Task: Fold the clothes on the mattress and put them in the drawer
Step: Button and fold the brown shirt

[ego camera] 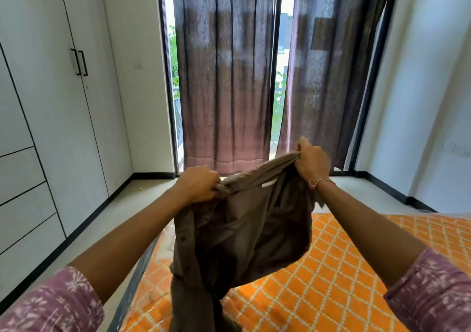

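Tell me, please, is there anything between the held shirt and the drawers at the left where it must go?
Nothing visible blocks it. Both the left hand and right hand grip the brown shirt above the orange mattress; only bare floor lies before the closed drawers.

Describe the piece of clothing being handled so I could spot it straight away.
Start at the orange mattress with its white diamond pattern. Above its near left part hangs a grey-brown shirt, held up by the left hand and right hand. It is the only plain, dull fabric, with a small white label.
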